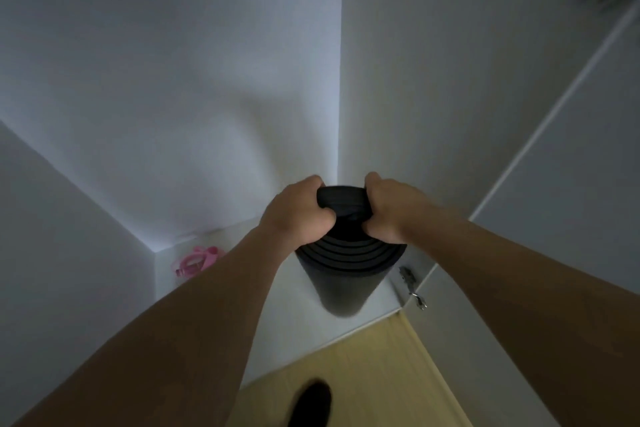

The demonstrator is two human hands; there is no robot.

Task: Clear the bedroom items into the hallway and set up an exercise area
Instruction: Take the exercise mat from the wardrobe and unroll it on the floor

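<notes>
Beside mat [343, 274]: pink item [195, 262].

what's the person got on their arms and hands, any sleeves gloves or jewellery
Nothing shows on either. The left hand and right hand are bare, with no gloves or rings in view. Both forearms are uncovered up to the frame edge: no sleeves, watch or bracelet visible.

One head-worn wide-angle view looks steeply down and forward into a white corner, close enough that both forearms fill the lower frame. The rolled mat [343, 274] stands on end at centre; the floor [363, 367] shows below it, and a door [571, 184] to its right.
</notes>
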